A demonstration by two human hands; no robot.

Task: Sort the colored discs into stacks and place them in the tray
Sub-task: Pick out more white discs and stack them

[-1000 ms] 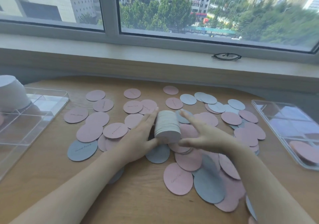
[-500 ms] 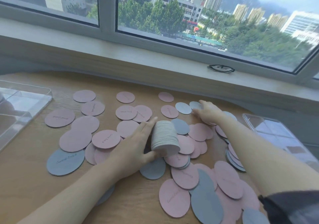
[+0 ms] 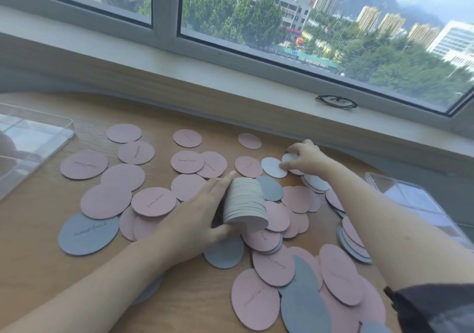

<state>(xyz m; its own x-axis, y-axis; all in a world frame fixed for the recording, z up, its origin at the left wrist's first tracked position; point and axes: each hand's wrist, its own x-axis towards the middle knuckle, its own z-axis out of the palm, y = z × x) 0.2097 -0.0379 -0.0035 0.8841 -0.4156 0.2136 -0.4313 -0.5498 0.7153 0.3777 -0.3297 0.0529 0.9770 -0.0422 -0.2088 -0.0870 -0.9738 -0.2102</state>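
Note:
Many pink discs point(image 3: 153, 201) and several grey-blue discs point(image 3: 88, 234) lie scattered over the wooden table point(image 3: 33, 263). My left hand point(image 3: 202, 217) holds a tilted stack of pale grey discs point(image 3: 245, 208) on its edge at the table's middle, thumb under it and fingers along its left side. My right hand point(image 3: 306, 159) reaches to the far side and pinches a pale grey disc point(image 3: 291, 158) lifted off the table. Another pale disc point(image 3: 273, 167) lies flat just left of that hand.
A clear plastic tray point(image 3: 38, 137) stands at the far left, and a second clear tray point(image 3: 420, 204) at the right edge. A window sill point(image 3: 230, 76) runs behind the table, with a pair of glasses point(image 3: 336, 101) on it.
My right hand left the stack, reached to the far right discs and now pinches one pale disc. My left hand keeps holding the stack. The view has shifted right.

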